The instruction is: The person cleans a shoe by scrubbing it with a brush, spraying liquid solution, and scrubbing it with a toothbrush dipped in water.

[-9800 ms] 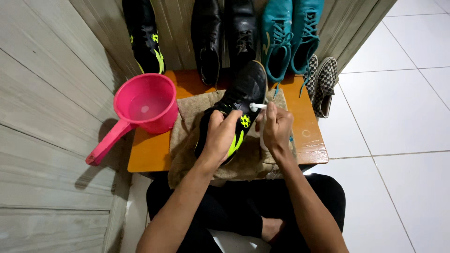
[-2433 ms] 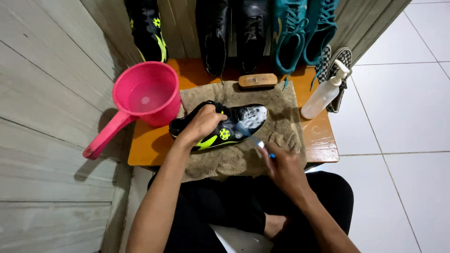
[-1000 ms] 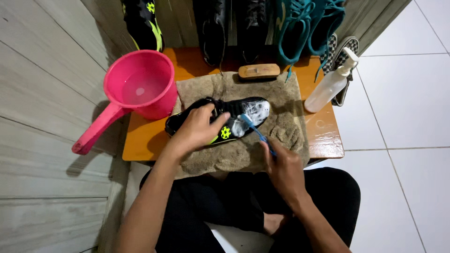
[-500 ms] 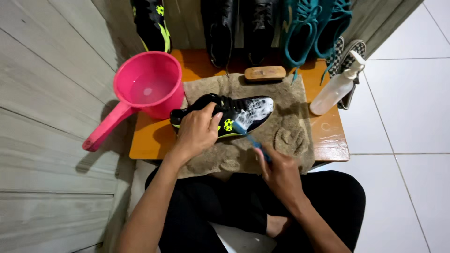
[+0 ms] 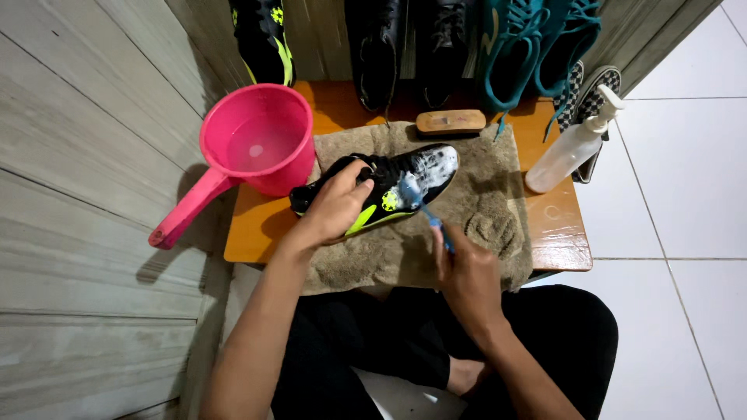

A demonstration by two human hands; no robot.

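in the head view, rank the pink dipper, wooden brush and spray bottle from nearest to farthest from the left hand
From the left hand holding the black shoe:
1. Pink dipper, just to its left.
2. Wooden brush, beyond the shoe at the towel's far edge.
3. Spray bottle, far right of the table.

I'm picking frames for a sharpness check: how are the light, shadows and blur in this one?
Head view: even, soft light; the pink dipper throws a shadow down-left onto the wooden wall; faint glare shows on the wet table edge. The left hand and black shoe are sharp, the right hand with the toothbrush slightly soft. Straight lines bow towards the edges.
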